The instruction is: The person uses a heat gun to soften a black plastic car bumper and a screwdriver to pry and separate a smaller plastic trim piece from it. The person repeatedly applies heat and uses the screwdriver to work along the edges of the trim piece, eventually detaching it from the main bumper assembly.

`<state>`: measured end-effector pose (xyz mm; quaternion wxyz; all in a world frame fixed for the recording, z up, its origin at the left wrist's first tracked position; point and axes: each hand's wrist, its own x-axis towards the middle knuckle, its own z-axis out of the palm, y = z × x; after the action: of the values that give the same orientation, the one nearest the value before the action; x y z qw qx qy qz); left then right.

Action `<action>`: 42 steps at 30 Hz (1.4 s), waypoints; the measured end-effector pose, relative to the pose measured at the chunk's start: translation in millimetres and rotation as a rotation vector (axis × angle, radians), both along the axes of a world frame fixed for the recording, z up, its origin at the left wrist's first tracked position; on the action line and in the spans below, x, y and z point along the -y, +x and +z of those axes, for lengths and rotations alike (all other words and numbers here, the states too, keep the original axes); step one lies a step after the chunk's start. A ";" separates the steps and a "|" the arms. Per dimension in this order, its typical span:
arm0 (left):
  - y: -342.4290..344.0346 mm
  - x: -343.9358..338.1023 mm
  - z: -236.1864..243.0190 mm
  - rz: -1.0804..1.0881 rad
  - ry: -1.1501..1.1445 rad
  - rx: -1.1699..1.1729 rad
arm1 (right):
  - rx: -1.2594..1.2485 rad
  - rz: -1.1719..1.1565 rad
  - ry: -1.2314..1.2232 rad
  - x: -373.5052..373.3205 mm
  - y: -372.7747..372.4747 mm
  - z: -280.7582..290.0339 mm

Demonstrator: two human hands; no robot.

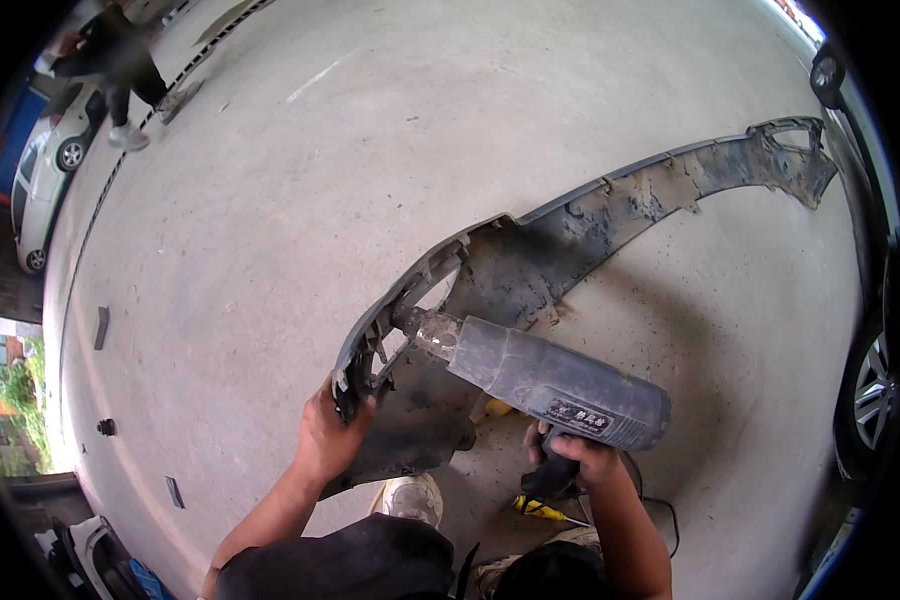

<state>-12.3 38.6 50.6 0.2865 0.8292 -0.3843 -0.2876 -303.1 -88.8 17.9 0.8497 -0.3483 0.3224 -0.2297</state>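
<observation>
A long, dirty black car bumper [580, 235] stretches from my lap area toward the far right, its inner side facing me. My left hand [335, 428] is closed on the bumper's near left edge, beside its openings. In my right hand [580, 458] is a grey heat gun [560, 385], gripped by its black handle. The gun's metal nozzle [425, 328] points left into the bumper's frame by an opening; whether it touches cannot be seen. On the floor near my right shoe lies a screwdriver with a yellow handle [540, 508].
A black cord [675, 515] runs over the floor at my right. Small dark pieces [102, 328] lie on the concrete at left. A person [120, 65] walks at the far left near a white car [55, 165]. A car wheel [870, 395] stands close at right.
</observation>
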 end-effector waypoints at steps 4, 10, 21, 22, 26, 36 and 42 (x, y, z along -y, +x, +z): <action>-0.5 1.1 1.4 0.004 0.003 -0.006 | -0.020 -0.037 0.013 3.4 1.2 -1.8; -0.2 -1.2 -0.6 0.001 -0.012 0.006 | -0.064 -0.107 0.035 4.2 8.0 0.1; -0.2 0.5 1.3 0.019 0.017 -0.023 | 0.015 -0.042 -0.001 2.9 3.3 -3.7; 0.2 0.0 0.4 0.022 0.013 -0.025 | 0.013 -0.032 -0.002 2.5 3.0 -3.4; 0.8 -0.8 -0.1 0.023 0.036 -0.012 | 0.010 -0.009 0.027 0.2 3.6 -1.7; 1.2 -1.6 -2.4 0.019 0.008 -0.017 | 0.016 -0.002 0.045 2.4 3.6 -1.5; -0.5 0.1 1.5 0.010 0.003 -0.017 | -0.020 -0.077 0.079 1.7 7.1 -7.4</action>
<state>-12.8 38.5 52.1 0.2897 0.8291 -0.3773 -0.2937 -295.9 -90.5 10.4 0.8502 -0.3040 0.3529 -0.2456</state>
